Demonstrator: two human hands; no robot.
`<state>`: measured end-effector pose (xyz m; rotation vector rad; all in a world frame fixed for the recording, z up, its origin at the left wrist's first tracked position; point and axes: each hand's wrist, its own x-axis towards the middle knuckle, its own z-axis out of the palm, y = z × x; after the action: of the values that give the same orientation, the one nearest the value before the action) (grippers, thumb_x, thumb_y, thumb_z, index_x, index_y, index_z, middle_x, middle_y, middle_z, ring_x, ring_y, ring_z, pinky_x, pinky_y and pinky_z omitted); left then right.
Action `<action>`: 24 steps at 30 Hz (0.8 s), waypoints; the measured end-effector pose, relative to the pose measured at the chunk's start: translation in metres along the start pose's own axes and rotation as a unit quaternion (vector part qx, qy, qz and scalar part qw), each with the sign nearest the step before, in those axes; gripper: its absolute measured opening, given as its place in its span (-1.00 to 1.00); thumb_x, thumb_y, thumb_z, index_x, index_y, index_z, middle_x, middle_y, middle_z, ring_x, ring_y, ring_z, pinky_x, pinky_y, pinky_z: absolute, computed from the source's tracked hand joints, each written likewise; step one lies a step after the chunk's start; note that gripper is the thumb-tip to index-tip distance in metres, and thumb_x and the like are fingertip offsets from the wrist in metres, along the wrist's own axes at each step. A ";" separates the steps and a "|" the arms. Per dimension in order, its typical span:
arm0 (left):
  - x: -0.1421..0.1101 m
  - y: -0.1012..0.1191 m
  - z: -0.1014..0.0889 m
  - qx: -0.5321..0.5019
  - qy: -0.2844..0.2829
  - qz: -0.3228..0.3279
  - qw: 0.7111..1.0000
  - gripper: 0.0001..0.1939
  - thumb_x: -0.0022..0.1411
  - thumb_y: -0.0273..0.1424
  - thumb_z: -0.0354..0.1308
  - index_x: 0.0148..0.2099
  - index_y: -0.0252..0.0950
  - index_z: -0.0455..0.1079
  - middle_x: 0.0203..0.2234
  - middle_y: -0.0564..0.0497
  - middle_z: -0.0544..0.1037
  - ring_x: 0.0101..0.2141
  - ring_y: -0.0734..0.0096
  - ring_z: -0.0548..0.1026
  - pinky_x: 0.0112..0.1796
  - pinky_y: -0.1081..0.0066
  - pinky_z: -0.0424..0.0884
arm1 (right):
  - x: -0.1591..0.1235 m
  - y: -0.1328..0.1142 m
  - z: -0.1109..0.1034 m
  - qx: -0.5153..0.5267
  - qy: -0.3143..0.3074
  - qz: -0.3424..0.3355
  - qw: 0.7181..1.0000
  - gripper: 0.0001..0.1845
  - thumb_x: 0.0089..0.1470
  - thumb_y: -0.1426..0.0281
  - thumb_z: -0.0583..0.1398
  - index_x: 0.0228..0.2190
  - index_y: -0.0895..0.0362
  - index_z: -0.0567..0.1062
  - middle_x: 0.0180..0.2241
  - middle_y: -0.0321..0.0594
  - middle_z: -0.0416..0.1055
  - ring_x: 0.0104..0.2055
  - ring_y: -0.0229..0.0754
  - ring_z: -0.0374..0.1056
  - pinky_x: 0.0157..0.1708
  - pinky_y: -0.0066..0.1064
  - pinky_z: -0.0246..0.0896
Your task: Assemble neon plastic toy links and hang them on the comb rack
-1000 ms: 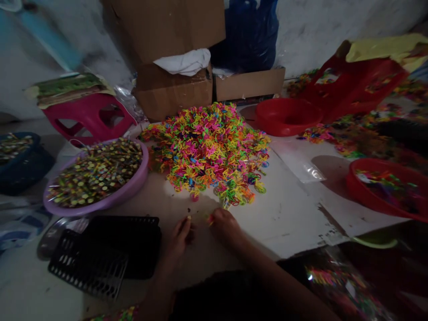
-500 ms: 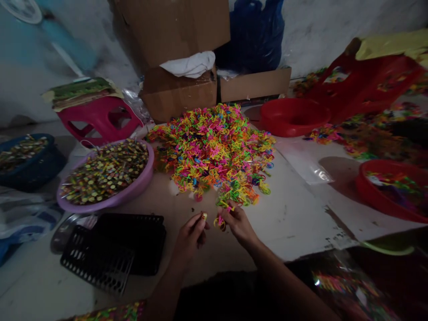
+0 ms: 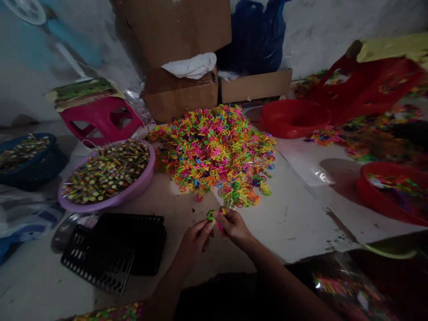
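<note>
Grips with the right hand (image 3: 236,228), thumb and fingers closed on a small bunch of thin plastic pieces, a pink piece (image 3: 220,228) hanging out below. In the head view, pinches with the left hand (image 3: 195,237) at the lower edge of a green piece (image 3: 210,215), fingertips nearly meeting the right ones; cannot tell what else is hidden between them. Holds all this over the pale work surface (image 3: 267,232), just on the near side of a large loose pile (image 3: 217,151) of similar bright pieces. Has, to the left, a lilac basin (image 3: 142,188) full of small slim sticks and, nearer, a black perforated rack (image 3: 96,263) overlapping a black tray (image 3: 147,249). Has, to the right, a flat clear bag (image 3: 321,176) and a red basin (image 3: 374,198) containing coloured pieces.
</note>
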<state>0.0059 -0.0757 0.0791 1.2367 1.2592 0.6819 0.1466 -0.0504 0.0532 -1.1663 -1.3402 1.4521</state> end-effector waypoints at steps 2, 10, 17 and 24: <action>-0.002 0.005 -0.003 0.039 -0.024 0.033 0.998 -0.63 0.15 -0.12 -0.07 -0.52 -0.29 0.24 -0.73 0.17 0.14 -0.65 0.56 0.11 -0.58 0.49 0.04 | -0.002 0.000 -0.001 -0.012 -0.002 0.006 1.000 -0.50 -0.04 -0.02 0.10 -0.66 0.13 0.19 -0.75 -0.44 0.08 -0.71 -0.41 0.00 -0.72 -0.57 -0.10; -0.003 0.004 -0.009 -0.001 -0.033 -0.007 0.999 -0.61 0.15 -0.09 -0.08 -0.53 -0.28 0.22 -0.76 0.19 0.10 -0.70 0.57 0.07 -0.63 0.50 -0.02 | -0.008 -0.013 -0.001 -0.008 -0.020 0.006 1.000 -0.49 -0.02 -0.03 0.06 -0.65 0.14 0.19 -0.73 -0.43 0.07 -0.66 -0.41 -0.03 -0.68 -0.56 -0.11; -0.007 0.000 -0.007 0.021 -0.028 -0.009 0.999 -0.56 0.15 -0.03 -0.13 -0.53 -0.27 0.19 -0.75 0.18 0.10 -0.69 0.55 0.08 -0.62 0.50 0.01 | -0.004 -0.008 0.001 -0.045 -0.003 0.004 0.999 -0.49 -0.04 -0.02 0.07 -0.69 0.13 0.15 -0.75 -0.43 0.04 -0.66 -0.39 -0.02 -0.67 -0.55 -0.11; -0.013 0.007 0.005 0.170 -0.037 0.167 0.971 -0.67 0.26 -0.29 -0.16 -0.45 -0.29 0.31 -0.53 0.00 0.38 -0.46 0.43 0.31 -0.39 0.46 0.19 | -0.007 -0.001 0.004 -0.073 0.003 0.034 0.997 -0.48 -0.06 -0.06 0.01 -0.69 0.11 0.15 -0.76 -0.42 0.00 -0.69 -0.37 -0.03 -0.70 -0.51 -0.12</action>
<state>0.0087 -0.0869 0.0888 1.7673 1.1469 0.6685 0.1445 -0.0578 0.0545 -1.3217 -1.4349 1.4165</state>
